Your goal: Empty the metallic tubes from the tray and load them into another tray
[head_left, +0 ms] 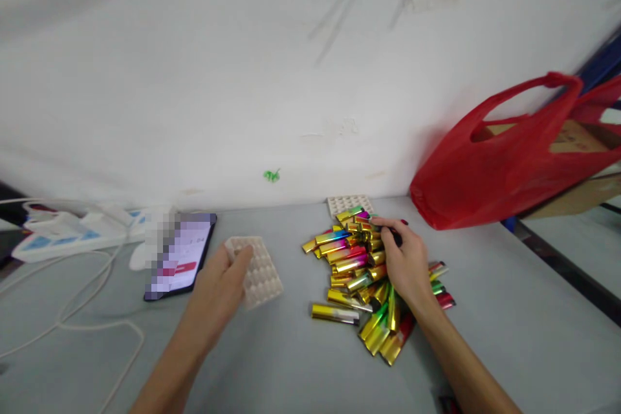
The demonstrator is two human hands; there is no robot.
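Observation:
My left hand (231, 275) is closed on the edge of a small off-white tray (264, 278) with rows of pockets, its thumb on top. The tray is held tilted above the grey table. To the right lies a heap of shiny lighters (347, 262), gold with coloured ends, piled in different directions. My right hand (405, 259) is at the upper right of the heap, fingers curled around a lighter whose dark end (398, 237) shows between them. The rest of that lighter is hidden. Behind the heap, a second off-white tray (337, 205) lies near the wall, partly covered by lighters.
On the left, a phone (194, 246) lies beside a white power strip (58, 242) with plugs and loose white cables (97, 325). A red bag (485, 168) holding a cardboard box (577, 137) stands at the right. A white wall (218, 77) rises behind the table.

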